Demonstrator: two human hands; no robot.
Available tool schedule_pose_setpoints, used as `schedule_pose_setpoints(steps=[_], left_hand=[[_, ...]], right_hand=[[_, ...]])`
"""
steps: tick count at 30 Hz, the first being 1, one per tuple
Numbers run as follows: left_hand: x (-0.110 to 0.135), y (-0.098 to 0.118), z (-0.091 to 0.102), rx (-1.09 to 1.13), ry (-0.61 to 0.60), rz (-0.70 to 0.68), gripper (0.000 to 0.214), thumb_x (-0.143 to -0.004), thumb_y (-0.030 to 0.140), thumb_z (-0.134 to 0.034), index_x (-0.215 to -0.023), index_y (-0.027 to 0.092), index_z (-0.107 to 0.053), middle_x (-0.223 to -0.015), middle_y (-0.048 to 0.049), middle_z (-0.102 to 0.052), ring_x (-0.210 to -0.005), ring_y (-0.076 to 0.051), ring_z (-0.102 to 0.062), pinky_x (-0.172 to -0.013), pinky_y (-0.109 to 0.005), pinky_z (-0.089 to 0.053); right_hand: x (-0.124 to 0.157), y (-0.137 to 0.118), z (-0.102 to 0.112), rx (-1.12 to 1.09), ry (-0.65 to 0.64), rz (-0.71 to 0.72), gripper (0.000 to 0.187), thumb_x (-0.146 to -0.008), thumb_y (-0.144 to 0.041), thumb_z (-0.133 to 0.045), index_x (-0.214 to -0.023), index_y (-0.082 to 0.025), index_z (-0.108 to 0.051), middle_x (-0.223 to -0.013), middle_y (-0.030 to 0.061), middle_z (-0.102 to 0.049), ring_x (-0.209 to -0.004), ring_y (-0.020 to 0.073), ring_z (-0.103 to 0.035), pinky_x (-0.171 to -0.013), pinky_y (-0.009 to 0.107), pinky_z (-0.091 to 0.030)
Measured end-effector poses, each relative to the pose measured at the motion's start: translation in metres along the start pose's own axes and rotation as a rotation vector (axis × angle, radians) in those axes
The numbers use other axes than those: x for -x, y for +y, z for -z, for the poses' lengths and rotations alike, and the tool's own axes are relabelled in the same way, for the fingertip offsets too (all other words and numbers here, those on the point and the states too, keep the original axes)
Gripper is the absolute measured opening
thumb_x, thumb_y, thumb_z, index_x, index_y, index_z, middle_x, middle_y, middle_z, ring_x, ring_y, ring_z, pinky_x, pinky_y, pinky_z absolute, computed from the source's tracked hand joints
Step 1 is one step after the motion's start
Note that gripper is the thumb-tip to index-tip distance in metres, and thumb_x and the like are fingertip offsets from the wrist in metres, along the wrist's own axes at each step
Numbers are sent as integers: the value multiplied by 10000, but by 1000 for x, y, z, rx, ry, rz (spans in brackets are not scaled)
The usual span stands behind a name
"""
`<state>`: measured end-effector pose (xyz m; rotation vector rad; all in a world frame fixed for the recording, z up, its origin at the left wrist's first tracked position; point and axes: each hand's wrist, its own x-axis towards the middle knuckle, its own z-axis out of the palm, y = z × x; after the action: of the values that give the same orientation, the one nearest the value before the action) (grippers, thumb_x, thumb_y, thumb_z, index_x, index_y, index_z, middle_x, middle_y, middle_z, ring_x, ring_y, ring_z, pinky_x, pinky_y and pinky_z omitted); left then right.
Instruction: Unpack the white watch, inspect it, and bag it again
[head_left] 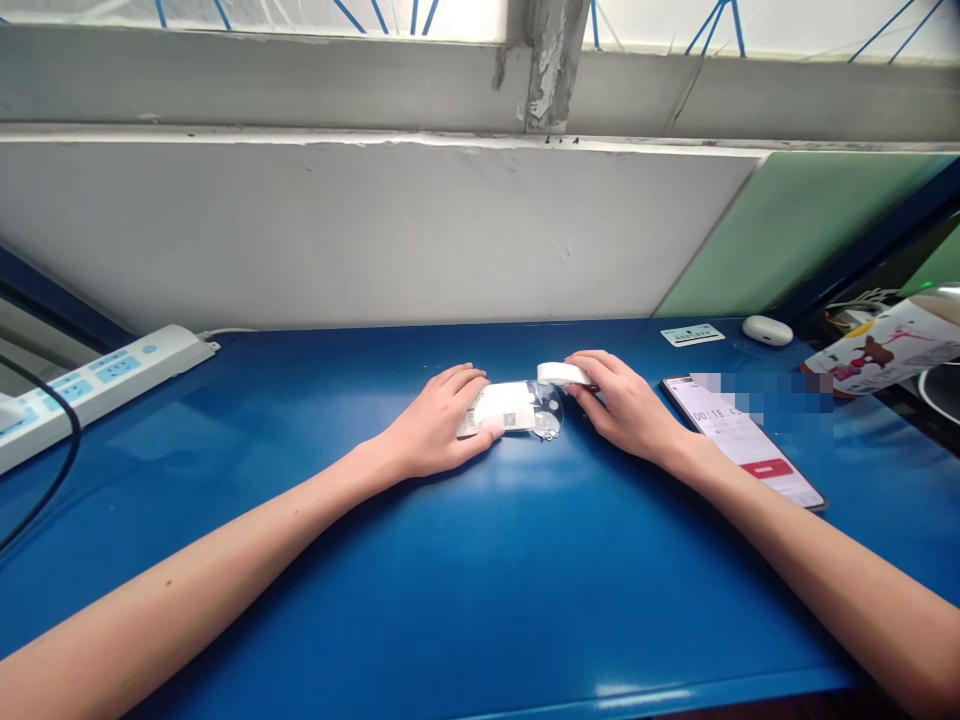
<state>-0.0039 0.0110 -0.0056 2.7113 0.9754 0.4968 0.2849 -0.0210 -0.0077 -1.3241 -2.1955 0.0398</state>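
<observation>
My left hand (439, 425) rests on the blue table (480, 560) and grips the left end of a small white packet (506, 407) with printed codes on it. A clear plastic blister (549, 412) sticks out of the packet's right end. My right hand (626, 405) lies just right of it, fingers pinching a small white oblong piece (562, 373) held above the blister. Both forearms reach in from the near edge of the table.
A phone (750, 445) with a lit timer screen lies right of my right hand. Behind it sit a white label card (692, 335) and a white earbud case (767, 330). A printed bag (892, 350) is at far right. A white power strip (90, 385) with black cable lies at left.
</observation>
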Motion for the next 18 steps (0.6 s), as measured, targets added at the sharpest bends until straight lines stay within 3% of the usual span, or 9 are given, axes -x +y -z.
schedule_pose_setpoints(steps=[7,14,18], left_hand=[[-1,0,3,26,-30,38,740,-851,543,-623,-1391,54,-497,-1443,-243,-509,-1414,-404,-386,-1160,-557,-341],[-2,2,6,77,-34,75,865,-842,548,-623,-1500,59,-346,-1528,-263,-401,-1440,-421,-345,-1151,-587,-338],[-1,1,4,154,43,74,889,-851,501,-651,-1544,120,-246,-1540,-245,-386,-1421,-397,-391,-1128,-559,-384]], right_hand=[[2,-9,-1,-31,101,52,260,-975,-243,-529,-1227,-188,-569,-1186,154,-666,-1089,296,-635,-904,459,-554],[4,-17,-2,-107,154,53,574,-959,-260,-566,-1482,-194,-339,-1159,157,-684,-1039,298,-674,-890,500,-570],[3,-20,-2,-91,125,114,370,-976,-242,-529,-1344,-210,-519,-1191,152,-676,-1078,291,-652,-892,471,-574]])
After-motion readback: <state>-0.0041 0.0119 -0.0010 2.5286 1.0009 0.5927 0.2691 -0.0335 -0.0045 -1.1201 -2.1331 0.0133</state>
